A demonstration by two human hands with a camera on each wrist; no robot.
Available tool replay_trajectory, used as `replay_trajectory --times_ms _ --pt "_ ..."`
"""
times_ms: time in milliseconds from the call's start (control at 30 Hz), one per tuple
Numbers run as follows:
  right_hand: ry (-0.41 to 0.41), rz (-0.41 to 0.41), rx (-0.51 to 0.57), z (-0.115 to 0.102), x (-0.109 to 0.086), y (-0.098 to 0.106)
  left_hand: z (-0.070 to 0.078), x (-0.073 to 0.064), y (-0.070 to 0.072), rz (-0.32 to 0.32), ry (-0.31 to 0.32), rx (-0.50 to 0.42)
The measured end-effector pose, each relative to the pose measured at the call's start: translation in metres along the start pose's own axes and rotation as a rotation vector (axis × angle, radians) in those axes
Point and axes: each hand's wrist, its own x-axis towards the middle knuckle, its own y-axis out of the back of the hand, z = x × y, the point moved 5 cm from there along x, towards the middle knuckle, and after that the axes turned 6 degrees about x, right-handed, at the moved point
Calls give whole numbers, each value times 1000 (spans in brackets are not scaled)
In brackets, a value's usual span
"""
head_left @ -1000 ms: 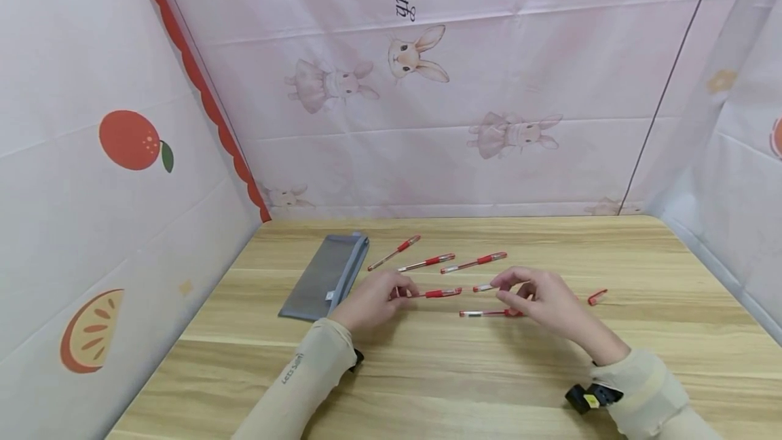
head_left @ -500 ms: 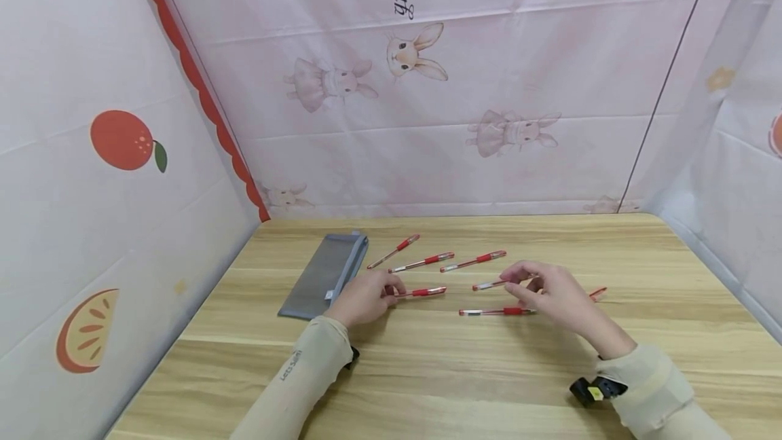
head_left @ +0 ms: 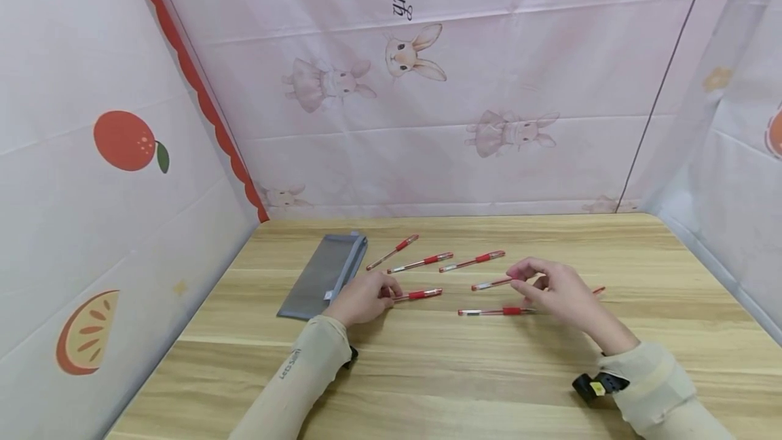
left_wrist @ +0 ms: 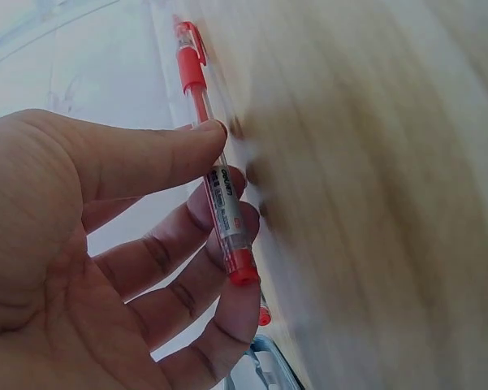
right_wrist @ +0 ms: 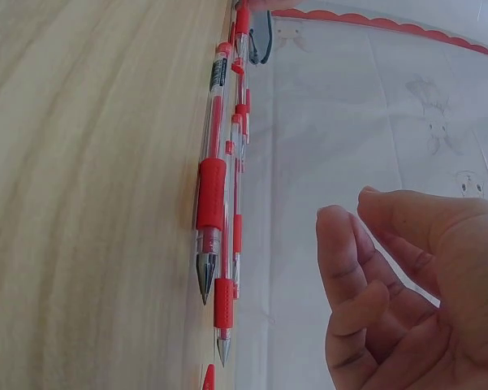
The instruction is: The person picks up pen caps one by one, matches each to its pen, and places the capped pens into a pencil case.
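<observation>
My left hand (head_left: 364,296) pinches a capped red gel pen (left_wrist: 227,207) between thumb and fingers, close above the table just right of the pencil pouch. The cap with its clip is on the pen's far end. My right hand (right_wrist: 414,284) has bent fingers with nothing between them. In the head view it hovers by the grip end of an uncapped red pen (head_left: 489,284). In front of that lies a second uncapped pen (right_wrist: 212,191), its metal tip pointing right. A loose red cap (head_left: 599,290) shows partly behind my right wrist.
A grey mesh zip pouch (head_left: 319,276) lies on the left of the wooden table (head_left: 427,386). Three capped red pens lie behind the hands: a left one (head_left: 392,252), a middle one (head_left: 420,263) and a right one (head_left: 472,261). Printed cloth walls (head_left: 391,155) surround the table.
My left hand has moved a little left with its pen. My right hand has drawn off to the right, uncovering more of the two uncapped pens, which stay in place.
</observation>
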Motion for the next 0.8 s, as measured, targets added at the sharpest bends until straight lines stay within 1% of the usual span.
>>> replay_trajectory --times_ms 233,467,633,800 --pt "0 2 0 0 1 4 0 1 4 27 16 -9" --pt "9 10 -28 0 1 7 0 1 8 39 35 -6" --pt "-2 34 -42 3 1 13 2 -1 12 44 40 -49" --pt "1 37 -41 4 2 17 6 -3 16 40 25 -76"
